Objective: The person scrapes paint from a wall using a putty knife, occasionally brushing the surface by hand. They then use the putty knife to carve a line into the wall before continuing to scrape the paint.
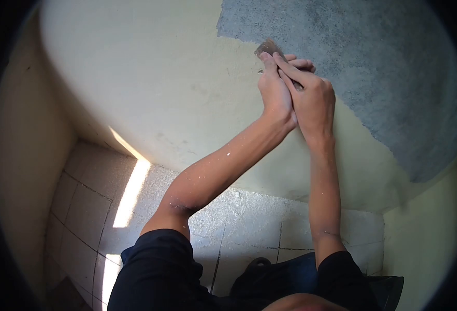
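A scraper (267, 47) with a dull brownish blade is held up against the wall, its blade at the edge between cream paint (187, 88) and a bare grey patch (352, 57). My left hand (276, 92) is closed on it, thumb up near the blade. Across it from the right lies my right hand (315, 101), fingers pressed along the scraper as well. Most of the handle is hidden between both hands; a small dark end shows below the fingers. White flecks dot my left forearm.
A tiled floor (254, 223), dusted with pale flakes, runs along the foot of the wall. Side walls (21, 171) stand to the left and right. Bright sunlight strips (132, 194) fall on the floor at left. A dark object (389, 290) sits at lower right.
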The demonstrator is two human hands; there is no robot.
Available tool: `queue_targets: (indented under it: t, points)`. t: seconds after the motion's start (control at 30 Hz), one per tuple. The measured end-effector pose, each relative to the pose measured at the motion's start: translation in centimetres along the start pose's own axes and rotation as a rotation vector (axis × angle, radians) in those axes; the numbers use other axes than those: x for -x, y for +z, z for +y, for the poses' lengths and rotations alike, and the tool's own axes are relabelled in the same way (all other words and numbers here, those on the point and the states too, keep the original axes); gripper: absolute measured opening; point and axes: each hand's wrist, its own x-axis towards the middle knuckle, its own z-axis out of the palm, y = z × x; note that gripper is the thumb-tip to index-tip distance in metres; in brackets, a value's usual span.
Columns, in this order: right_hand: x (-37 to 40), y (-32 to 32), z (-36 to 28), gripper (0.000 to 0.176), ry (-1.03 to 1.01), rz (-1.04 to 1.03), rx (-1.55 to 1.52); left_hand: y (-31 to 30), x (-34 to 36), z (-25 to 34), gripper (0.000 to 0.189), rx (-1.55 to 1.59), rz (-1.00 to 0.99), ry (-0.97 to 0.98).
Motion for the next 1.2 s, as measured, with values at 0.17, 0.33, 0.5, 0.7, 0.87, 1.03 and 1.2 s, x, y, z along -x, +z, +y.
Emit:
queue_targets:
  t: [0.17,0.33,0.5,0.7,0.87,1.03,1.2]
  points:
    - [-0.1,-0.2,-1.2,0.029,0.018,-0.008,0.008,0.4,0.4,1.1,0.056,-0.059,0.014,-0.004]
    - [-0.1,-3.8,-0.7,0.038,0.075,-0.159,0.126,1.5,1.3,-1.2,0.054,0.017,0.015,-0.093]
    - [-0.3,-4.7,-0.6,0.051,0.056,-0.211,0.063,1.1,1.5,-0.8,0.062,-0.066,-0.049,-0.194]
    - [-0.3,-4.2,-0.5,0.047,0.007,-0.222,0.126,0.8,2.1,0.4,0.063,-0.13,0.0,-0.19]
    - [-0.2,-4.3,-1.5,0.044,0.038,-0.164,0.187,0.6,1.6,0.4,0.061,-0.093,-0.05,-0.226]
    - [-0.5,-4.5,-1.5,0.043,0.048,-0.168,0.191,0.3,1.4,0.2,0.061,-0.051,-0.074,-0.209]
    - [-0.7,-3.5,-1.4,0.041,-0.029,-0.129,0.201,-0.2,1.4,0.6,0.062,-0.053,-0.069,-0.196]
